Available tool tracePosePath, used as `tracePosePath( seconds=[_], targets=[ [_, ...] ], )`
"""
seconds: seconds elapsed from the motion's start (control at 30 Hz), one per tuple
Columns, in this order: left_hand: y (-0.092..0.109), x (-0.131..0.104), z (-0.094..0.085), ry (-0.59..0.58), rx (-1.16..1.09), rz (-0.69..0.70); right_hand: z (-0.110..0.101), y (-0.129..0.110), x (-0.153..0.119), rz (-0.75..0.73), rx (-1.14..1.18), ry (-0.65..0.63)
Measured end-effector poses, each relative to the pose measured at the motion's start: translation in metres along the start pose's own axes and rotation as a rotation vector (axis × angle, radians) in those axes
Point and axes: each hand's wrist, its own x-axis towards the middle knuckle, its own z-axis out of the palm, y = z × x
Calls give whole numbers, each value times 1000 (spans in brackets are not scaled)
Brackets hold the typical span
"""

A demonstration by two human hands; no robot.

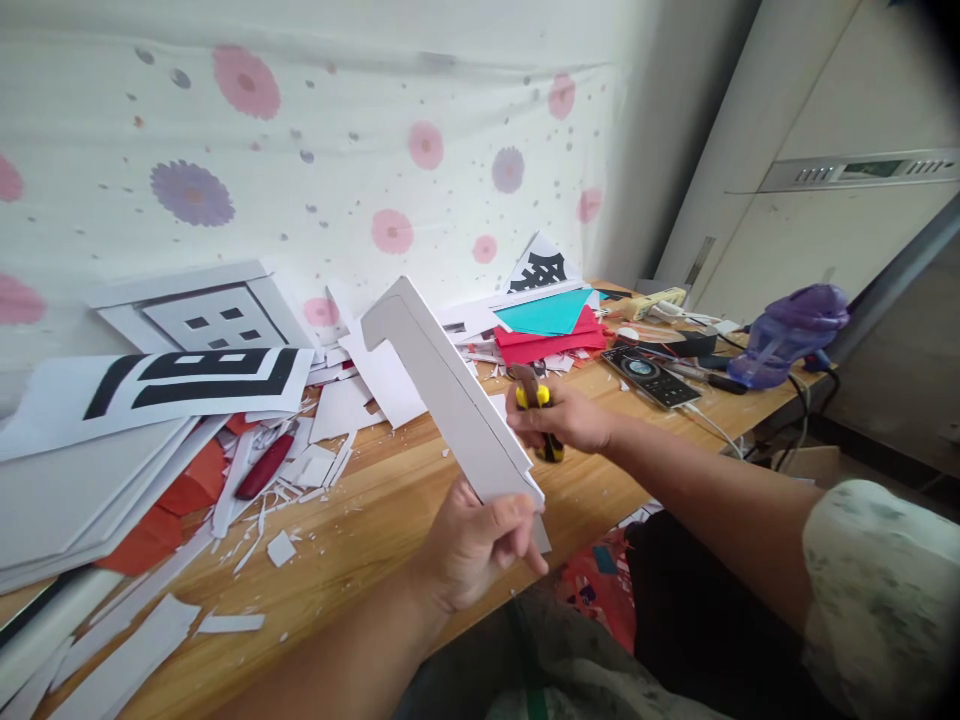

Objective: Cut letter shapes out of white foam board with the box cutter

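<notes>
The left hand (484,540) pinches the white board (454,400) between thumb and fingers; beside it, the right hand's (562,415) fingers curl around a yellow-and-black cutter (544,425).

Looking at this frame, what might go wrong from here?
The yellow-and-black tool in the right hand is close to the white piece; if its working end is sharp, a slip might spoil the drawn outline or nick the left hand. The piece is gripped only near its lower end, so its long upper part could wobble.
</notes>
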Motion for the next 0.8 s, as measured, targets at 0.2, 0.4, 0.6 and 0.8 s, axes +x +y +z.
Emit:
tracePosePath(
  seconds=[0.2,0.4,0.6,0.8],
  targets=[
    [1,7,-7,89,163,44,-2,-21,-11,25,-58,49],
    [7,13,-12,145,206,62,25,-22,-15,120,-66,124],
    [15,15,-9,304,70,171,25,-19,-17,2,-172,42],
    [19,11,-7,278,24,169,26,-4,-25,-248,-724,22]
  ],
)
